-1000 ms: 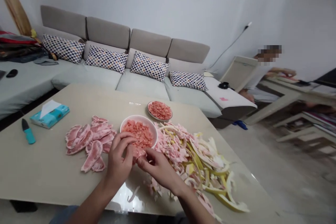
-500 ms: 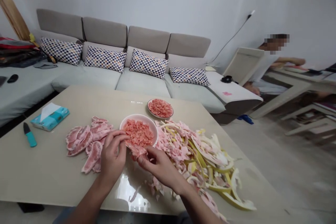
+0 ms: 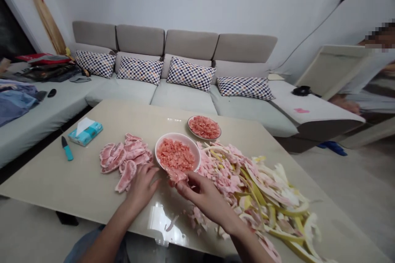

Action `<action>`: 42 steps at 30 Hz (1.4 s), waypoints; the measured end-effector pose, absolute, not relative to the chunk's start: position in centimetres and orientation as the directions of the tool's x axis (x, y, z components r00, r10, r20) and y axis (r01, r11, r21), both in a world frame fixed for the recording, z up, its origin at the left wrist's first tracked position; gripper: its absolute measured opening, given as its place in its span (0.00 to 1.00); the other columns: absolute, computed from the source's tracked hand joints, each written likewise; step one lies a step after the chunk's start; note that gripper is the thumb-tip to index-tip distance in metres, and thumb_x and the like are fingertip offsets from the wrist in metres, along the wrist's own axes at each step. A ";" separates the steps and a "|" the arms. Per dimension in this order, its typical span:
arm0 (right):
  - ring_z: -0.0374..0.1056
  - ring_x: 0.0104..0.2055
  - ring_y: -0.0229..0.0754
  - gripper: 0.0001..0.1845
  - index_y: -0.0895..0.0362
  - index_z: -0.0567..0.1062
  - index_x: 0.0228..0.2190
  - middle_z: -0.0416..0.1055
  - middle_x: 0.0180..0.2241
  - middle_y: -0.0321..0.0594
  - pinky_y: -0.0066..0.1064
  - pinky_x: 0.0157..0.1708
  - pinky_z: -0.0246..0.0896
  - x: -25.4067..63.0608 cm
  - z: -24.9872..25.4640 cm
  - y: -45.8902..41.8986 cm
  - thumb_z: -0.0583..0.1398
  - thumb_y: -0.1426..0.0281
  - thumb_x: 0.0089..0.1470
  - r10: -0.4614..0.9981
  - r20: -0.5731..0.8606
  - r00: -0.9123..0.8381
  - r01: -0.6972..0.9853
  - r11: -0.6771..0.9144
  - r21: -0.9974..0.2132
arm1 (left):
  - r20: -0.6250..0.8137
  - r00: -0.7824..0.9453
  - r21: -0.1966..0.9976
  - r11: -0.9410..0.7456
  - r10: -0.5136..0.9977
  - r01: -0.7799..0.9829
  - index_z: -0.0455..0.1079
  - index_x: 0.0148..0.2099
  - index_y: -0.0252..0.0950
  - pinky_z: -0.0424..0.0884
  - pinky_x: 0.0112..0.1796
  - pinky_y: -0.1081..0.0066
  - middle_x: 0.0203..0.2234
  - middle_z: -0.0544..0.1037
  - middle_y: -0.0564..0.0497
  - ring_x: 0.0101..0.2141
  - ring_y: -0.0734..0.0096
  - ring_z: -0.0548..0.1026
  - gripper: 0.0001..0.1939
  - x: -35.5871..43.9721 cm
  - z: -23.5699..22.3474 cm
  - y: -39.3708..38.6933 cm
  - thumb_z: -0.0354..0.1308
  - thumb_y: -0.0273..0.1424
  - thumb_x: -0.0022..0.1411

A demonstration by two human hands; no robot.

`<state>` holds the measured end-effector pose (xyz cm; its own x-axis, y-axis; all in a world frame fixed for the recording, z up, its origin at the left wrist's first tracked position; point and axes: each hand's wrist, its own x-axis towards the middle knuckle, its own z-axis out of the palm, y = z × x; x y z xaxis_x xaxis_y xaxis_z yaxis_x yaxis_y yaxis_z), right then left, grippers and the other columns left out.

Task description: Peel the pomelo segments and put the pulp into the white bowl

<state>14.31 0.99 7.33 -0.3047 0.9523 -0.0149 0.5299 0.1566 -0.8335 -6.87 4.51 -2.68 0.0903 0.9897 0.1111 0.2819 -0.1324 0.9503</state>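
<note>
A partly peeled pink pomelo segment [image 3: 176, 176] is pinched in my right hand [image 3: 206, 194], at the near rim of a white bowl [image 3: 157, 148]. Loose pomelo pulp [image 3: 175, 154] fills much of that bowl. My left hand [image 3: 142, 187] is to the left of the segment, apart from it, its fingers loosely spread and nothing visible in them. Just beyond the left fingers lie several unpeeled pomelo segments [image 3: 112, 157] in a pile. Right of the bowl spreads a large heap of pink membrane scraps and yellow-green peel [image 3: 262, 197].
Behind the bowl stands a dark-rimmed plate [image 3: 204, 127] of pulp. A tissue pack [image 3: 86, 132] and a teal-handled knife [image 3: 68, 152] lie on the table's left. A sofa [image 3: 185, 92] runs along the far side. At right, a person [image 3: 354, 78] sits by a chair.
My left hand has come away from the pomelo segment, moving left and down; the right hand still holds it. The camera view has turned left, so everything appears shifted right.
</note>
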 end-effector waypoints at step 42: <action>0.71 0.32 0.40 0.25 0.55 0.67 0.48 0.70 0.30 0.36 0.31 0.32 0.67 14.1 4.5 2.8 0.59 0.53 0.53 0.888 -0.329 -0.320 0.071 -0.324 -0.943 | -0.243 0.253 0.498 0.344 0.936 -0.796 0.70 0.46 0.36 0.66 0.54 0.64 0.48 0.75 0.46 0.50 0.65 0.72 0.11 -2.5 0.9 3.4 0.57 0.28 0.59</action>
